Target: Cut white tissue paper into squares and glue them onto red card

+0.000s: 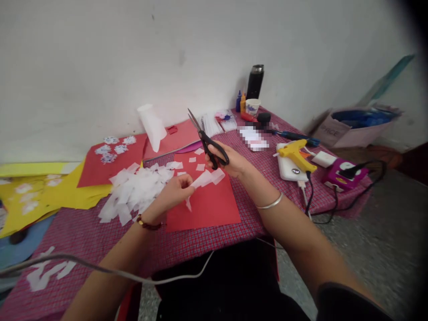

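left hand (180, 191) pinches a strip of white paper (204, 178) above a red sheet (209, 214), while the right hand (232, 160) grasps black-handled scissors (202, 135), blades pointing toward eleven o'clock. measured from the red sheet's middle, loose white pieces (140, 189) lie heaped at nine o'clock on the checked tablecloth (197, 250); small white squares (200, 167) dot the sheet toward its twelve. out at two o'clock, a carton (329, 130) bears print that appears to end in "ace," its first letter unclear. lit figures on a white device (284, 167), beside a yellow glue gun (296, 154) between two and three, are too small to read. a pixelated patch (253, 137) between one and two hides whatever is printed there. a black flask (256, 84) stands at one, behind a patterned cup (253, 107).
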Demonstrator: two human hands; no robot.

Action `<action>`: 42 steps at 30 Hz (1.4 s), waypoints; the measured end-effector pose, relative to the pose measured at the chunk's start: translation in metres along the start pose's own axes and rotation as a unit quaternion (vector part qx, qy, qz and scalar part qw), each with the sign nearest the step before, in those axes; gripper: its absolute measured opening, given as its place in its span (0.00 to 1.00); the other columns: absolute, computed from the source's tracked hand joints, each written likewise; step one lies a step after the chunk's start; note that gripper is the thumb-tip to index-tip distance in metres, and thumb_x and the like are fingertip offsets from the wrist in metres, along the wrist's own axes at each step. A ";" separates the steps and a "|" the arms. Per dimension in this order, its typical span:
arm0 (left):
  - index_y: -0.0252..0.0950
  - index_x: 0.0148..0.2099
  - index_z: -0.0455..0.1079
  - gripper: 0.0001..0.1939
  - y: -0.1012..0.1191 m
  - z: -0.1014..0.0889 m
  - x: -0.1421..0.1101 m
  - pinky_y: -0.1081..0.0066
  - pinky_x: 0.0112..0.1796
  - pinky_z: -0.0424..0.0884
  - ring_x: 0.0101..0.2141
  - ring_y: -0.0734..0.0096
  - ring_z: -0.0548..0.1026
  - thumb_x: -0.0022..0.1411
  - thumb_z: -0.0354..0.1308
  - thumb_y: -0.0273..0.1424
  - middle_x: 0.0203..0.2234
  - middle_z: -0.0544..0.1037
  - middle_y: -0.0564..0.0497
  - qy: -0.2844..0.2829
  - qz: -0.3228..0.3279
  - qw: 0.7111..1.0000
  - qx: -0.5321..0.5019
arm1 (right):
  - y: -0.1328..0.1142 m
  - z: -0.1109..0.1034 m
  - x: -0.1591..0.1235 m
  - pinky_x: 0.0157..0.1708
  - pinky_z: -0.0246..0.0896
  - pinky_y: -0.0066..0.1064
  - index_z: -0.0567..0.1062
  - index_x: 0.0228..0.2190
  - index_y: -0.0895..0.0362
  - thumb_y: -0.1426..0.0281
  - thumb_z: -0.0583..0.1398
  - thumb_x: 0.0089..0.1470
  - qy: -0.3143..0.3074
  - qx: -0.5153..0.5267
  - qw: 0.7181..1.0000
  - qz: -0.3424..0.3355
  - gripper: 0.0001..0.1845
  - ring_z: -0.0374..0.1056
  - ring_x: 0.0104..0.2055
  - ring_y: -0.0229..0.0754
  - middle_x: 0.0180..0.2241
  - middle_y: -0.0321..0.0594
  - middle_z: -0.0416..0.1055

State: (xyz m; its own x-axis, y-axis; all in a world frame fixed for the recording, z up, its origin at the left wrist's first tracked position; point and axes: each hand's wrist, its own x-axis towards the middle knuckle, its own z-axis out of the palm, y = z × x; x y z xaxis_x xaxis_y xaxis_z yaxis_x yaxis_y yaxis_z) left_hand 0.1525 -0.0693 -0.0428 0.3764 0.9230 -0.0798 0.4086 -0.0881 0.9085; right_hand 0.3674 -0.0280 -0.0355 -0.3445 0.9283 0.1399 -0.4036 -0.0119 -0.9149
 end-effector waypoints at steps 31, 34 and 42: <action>0.33 0.55 0.65 0.33 -0.035 -0.095 -0.036 0.76 0.25 0.64 0.21 0.75 0.71 0.47 0.69 0.32 0.19 0.72 0.59 0.340 0.020 0.902 -0.264 | 0.047 0.088 -0.009 0.27 0.55 0.26 0.68 0.53 0.58 0.53 0.67 0.49 -0.178 -0.129 0.953 0.210 0.35 0.62 0.28 0.32 0.32 0.35 0.66; 0.34 0.57 0.64 0.34 -0.036 -0.093 -0.037 0.76 0.25 0.65 0.21 0.76 0.70 0.48 0.68 0.31 0.20 0.73 0.58 0.316 0.007 0.912 -0.260 | 0.052 0.089 -0.008 0.25 0.55 0.25 0.69 0.53 0.56 0.54 0.67 0.49 -0.163 -0.135 0.954 0.210 0.33 0.62 0.26 0.31 0.31 0.35 0.66; 0.31 0.56 0.63 0.35 -0.035 -0.092 -0.037 0.76 0.25 0.64 0.20 0.74 0.70 0.46 0.68 0.32 0.18 0.72 0.59 0.305 -0.019 0.923 -0.232 | 0.056 0.088 -0.009 0.24 0.55 0.25 0.71 0.53 0.55 0.58 0.67 0.51 -0.162 -0.154 0.956 0.189 0.30 0.60 0.24 0.30 0.30 0.34 0.66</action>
State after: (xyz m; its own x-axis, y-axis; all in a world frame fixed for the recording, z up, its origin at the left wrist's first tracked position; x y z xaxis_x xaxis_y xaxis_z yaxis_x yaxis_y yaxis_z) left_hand 0.0483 -0.0657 -0.0336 -0.2280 0.9737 0.0012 -0.0425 -0.0111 0.9990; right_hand 0.2734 -0.0700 -0.0550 -0.6803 0.7156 -0.1585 0.0531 -0.1675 -0.9844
